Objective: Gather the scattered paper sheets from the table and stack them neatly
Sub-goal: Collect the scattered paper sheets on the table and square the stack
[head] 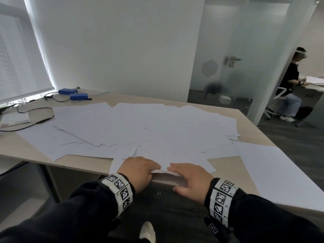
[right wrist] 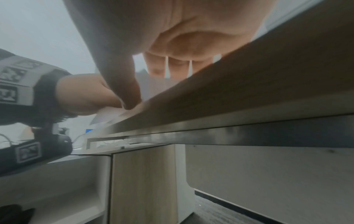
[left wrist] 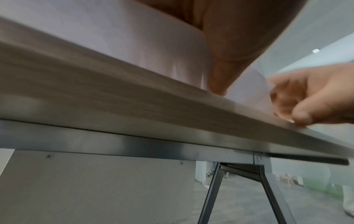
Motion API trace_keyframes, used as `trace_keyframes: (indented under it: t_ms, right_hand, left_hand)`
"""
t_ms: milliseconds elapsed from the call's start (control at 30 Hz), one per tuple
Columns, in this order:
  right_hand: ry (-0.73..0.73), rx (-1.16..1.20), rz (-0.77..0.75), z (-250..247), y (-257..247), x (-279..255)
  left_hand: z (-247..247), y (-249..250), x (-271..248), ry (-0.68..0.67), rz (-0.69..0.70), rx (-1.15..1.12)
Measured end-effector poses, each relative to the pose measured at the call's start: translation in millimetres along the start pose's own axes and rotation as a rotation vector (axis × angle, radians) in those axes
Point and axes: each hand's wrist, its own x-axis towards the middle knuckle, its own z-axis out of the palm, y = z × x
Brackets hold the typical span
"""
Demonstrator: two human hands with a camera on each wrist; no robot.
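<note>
While white paper sheets (head: 149, 123) sprawl overlapping across the beige counter (head: 84, 163), left hand (head: 138, 171) pinches one sheet's near edge (head: 158, 171), right hand (head: 191, 179) flat beside it. Frosted glass door (head: 219, 76) behind counter.

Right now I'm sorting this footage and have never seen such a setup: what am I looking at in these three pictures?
No machine here: a person works with bare hands, wearing patterned marker bands on both wrists. The wide picture comes from a camera on their head; the other two come from cameras on each wrist, looking up from below the table edge. White paper sheets lie scattered and overlapping across the table, with two blue boxes and cables at the far corner. At the near edge, the left hand pinches the overhanging corner of a sheet, thumb beneath. The right hand lies flat on the paper beside it, fingers straight.
</note>
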Motion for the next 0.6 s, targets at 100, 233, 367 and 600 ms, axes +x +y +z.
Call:
trace_keyframes:
  t_ms: [100,233,367,600]
  right_hand:
    - [-0.005,-0.045,0.141,-5,10,-5]
    - [0.087,-0.008,0.184,-13,19,-7]
    - [0.224,0.107,0.270,-27,25,-5]
    - [0.490,0.287,0.248,-55,28,2]
  left_hand:
    - [-9,-2,-1,0.049,-0.034,-0.090]
    - [-11,-14,2,0.090,-0.058,-0.156]
    - [-14,-17,2,0.188,-0.059,-0.233]
    - [-38,-24,6,0.400,-0.096,-0.277]
